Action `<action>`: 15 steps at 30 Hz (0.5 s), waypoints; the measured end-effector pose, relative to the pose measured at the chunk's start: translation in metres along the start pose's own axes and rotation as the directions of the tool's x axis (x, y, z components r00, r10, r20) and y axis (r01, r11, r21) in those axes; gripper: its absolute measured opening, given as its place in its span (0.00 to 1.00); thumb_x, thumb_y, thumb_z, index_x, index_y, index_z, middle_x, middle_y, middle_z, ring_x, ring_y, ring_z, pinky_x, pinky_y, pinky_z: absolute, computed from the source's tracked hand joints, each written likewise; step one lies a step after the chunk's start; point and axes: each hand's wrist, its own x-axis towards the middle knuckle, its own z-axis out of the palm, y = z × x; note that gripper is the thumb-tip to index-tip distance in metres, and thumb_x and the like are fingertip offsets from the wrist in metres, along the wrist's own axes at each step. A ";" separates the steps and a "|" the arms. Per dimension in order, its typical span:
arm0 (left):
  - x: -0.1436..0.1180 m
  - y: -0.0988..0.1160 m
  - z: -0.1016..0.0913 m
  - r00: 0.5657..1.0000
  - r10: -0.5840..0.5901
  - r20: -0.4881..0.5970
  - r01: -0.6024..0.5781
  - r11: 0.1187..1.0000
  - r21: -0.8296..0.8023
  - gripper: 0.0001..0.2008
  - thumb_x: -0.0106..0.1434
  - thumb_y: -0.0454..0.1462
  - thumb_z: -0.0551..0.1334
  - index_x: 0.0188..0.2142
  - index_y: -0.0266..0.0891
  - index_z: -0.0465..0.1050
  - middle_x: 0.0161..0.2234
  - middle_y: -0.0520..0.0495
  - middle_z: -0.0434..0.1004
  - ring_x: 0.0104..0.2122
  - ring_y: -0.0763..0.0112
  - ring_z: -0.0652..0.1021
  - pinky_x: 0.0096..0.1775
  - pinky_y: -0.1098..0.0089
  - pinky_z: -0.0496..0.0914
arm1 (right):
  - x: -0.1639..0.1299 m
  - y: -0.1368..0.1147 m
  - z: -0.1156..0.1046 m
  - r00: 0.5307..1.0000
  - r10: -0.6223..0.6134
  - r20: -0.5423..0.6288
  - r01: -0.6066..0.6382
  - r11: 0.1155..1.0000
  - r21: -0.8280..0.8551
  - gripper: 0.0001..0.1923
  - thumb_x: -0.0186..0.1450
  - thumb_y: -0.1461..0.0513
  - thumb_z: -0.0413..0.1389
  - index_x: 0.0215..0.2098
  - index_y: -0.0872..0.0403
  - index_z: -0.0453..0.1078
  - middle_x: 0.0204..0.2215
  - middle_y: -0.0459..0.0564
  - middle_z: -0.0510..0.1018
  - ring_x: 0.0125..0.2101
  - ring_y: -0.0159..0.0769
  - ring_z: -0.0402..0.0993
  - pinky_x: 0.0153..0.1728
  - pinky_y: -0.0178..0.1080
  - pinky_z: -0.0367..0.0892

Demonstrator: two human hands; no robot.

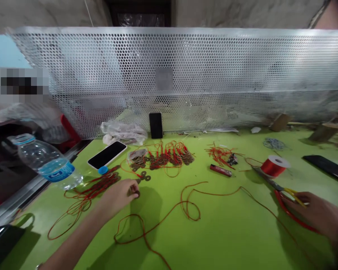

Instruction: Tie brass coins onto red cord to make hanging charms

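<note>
My left hand (119,197) is closed in a pinch on a small brown coin (138,194), partly hidden by the fingers. Just beyond it lie several loose round coins with holes (145,177). A pile of coins strung with red cord (171,159) sits farther back. On the far right, my right hand (317,213) grips the scissors (276,184) by their yellow and red handles; the blades point toward a spool of red ribbon (273,167). Across the green table between my hands runs a long, loose red cord (169,217).
A tilted water bottle (49,165), blue cap (103,170) and white-edged phone (107,155) are at left. A dark phone (156,125) leans by the perforated metal screen (202,75). A lighter (221,170), red cord scraps (221,154) and another black phone (328,168) lie rightward.
</note>
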 end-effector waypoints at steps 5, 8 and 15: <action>0.023 0.034 0.000 0.997 0.060 0.038 -0.059 0.998 -0.032 0.07 0.55 0.38 0.59 0.30 0.40 0.75 0.29 0.48 0.78 0.29 0.62 0.76 0.31 0.68 0.64 | -0.016 -0.032 -0.011 0.978 0.032 0.208 0.051 0.924 -0.378 0.21 0.48 0.45 0.55 0.28 0.52 0.73 0.30 0.60 0.79 0.30 0.53 0.75 0.29 0.45 0.65; 0.037 0.064 0.001 0.990 0.135 0.048 -0.130 0.988 -0.086 0.07 0.57 0.39 0.59 0.31 0.40 0.75 0.28 0.49 0.77 0.28 0.66 0.75 0.30 0.69 0.64 | -0.020 -0.038 -0.012 0.981 -0.016 0.191 0.087 0.925 -0.369 0.20 0.50 0.45 0.52 0.31 0.51 0.72 0.29 0.57 0.78 0.31 0.51 0.75 0.29 0.45 0.66; 0.056 0.103 0.013 0.961 0.274 0.044 -0.264 0.951 -0.163 0.10 0.63 0.41 0.58 0.35 0.34 0.71 0.33 0.49 0.74 0.32 0.71 0.75 0.37 0.64 0.71 | -0.024 -0.054 -0.006 0.919 -0.390 0.059 0.393 0.890 -0.232 0.14 0.56 0.52 0.52 0.33 0.52 0.73 0.33 0.54 0.77 0.29 0.41 0.73 0.29 0.40 0.67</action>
